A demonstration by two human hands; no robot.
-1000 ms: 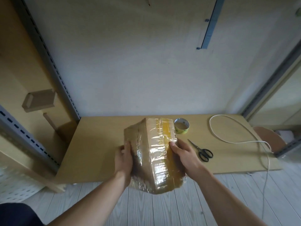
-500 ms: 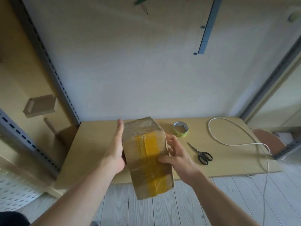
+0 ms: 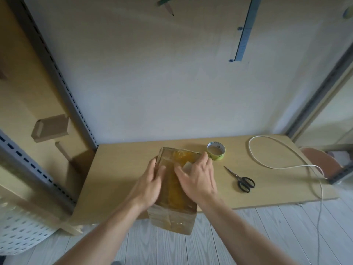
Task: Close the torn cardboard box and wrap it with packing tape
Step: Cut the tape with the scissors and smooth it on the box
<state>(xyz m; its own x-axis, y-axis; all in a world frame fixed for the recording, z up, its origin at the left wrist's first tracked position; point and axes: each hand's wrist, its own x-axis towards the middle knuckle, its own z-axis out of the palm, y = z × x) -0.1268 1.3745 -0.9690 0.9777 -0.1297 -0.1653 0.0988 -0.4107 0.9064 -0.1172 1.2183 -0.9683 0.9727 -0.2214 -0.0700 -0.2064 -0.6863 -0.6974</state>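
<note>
Cardboard box (image 3: 172, 219), brown and oblong, lies at the front edge of the pale wood-grain tabletop (image 3: 118, 169), its near end jutting past the edge. Glossy clear film wraps it, and a yellow strip runs lengthwise along its top. From my remote seat I can read no print on it. A white cable (image 3: 267, 163) loops across the right side of the tabletop and trails off the edge. The right hand (image 3: 198, 178) lies spread flat on the box's top, fingers straight and reaching the far right edge. The left hand (image 3: 150, 184) presses flat against the left side, thumb on top; blur softens its fingers. Black-handled scissors (image 3: 241, 179) lie closed to the right. Beyond them sits a tape roll (image 3: 216, 151) with a green rim, its lettering too small to read.
</note>
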